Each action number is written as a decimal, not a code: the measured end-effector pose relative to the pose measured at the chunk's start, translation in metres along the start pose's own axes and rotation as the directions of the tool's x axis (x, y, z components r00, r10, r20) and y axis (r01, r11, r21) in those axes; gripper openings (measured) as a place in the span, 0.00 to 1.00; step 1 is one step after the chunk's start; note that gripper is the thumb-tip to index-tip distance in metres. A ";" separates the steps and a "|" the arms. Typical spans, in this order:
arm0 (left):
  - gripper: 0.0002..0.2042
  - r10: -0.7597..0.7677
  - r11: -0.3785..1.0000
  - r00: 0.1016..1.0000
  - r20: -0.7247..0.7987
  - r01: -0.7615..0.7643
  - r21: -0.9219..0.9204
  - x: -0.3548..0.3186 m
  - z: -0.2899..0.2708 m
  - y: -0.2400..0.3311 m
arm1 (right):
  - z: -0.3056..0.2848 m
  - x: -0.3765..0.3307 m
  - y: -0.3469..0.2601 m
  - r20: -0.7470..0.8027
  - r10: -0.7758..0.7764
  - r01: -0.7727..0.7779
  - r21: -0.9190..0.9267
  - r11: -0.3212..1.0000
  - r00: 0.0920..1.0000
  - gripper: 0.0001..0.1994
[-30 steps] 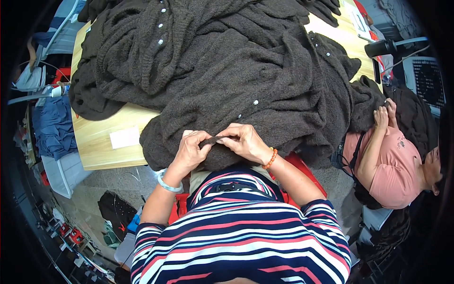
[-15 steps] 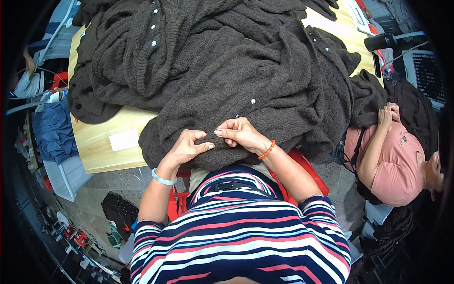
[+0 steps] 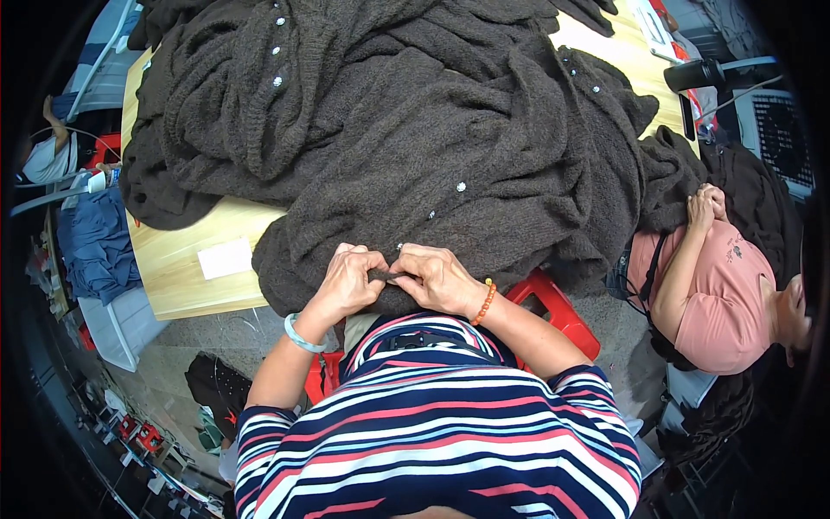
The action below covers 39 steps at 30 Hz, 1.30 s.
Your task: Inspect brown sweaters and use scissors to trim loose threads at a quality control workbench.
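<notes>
White paper (image 3: 225, 259) on wooden table (image 3: 177, 298); red stool (image 3: 568, 318); blue cloth heap (image 3: 93, 242)

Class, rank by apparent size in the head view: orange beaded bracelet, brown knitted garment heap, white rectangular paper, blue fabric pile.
Largest first:
Brown knitted garment heap
Blue fabric pile
White rectangular paper
Orange beaded bracelet

From the wearer's head, the wide fisheye camera looks steeply down, close above the striped shirt (image 3: 437, 424), facing across the tabletop (image 3: 177, 281) from its near edge, with the near left corner in view.
</notes>
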<state>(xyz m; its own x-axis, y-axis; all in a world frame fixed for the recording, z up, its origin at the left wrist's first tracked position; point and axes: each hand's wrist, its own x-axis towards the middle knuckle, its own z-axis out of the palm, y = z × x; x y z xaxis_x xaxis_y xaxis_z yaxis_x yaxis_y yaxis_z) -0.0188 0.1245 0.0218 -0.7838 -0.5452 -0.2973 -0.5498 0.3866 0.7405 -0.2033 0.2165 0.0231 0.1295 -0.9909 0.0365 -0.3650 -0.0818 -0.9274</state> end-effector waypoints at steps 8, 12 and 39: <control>0.17 -0.239 0.908 0.959 0.153 0.276 -0.314 0.018 -0.011 -0.005 | 0.012 -0.007 0.008 0.005 0.162 -0.162 -0.003 0.987 0.987 0.08; 0.06 0.018 0.997 0.975 -0.223 0.000 0.082 0.034 0.015 0.005 | 0.011 -0.008 0.008 0.035 0.177 -0.177 -0.008 0.984 0.984 0.08; 0.06 -0.140 0.264 0.923 0.358 0.383 -0.885 0.028 0.009 -0.021 | 0.011 -0.006 0.007 -0.249 0.045 -0.084 -0.148 0.985 0.967 0.15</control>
<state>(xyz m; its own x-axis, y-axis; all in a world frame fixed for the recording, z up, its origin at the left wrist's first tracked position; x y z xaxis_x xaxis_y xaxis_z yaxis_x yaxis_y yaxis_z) -0.0313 0.1078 -0.0072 -0.7501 -0.2910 -0.5938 -0.1902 -0.7650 0.6152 -0.1966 0.2230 0.0128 -0.1211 -0.9889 0.0859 -0.5073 -0.0128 -0.8617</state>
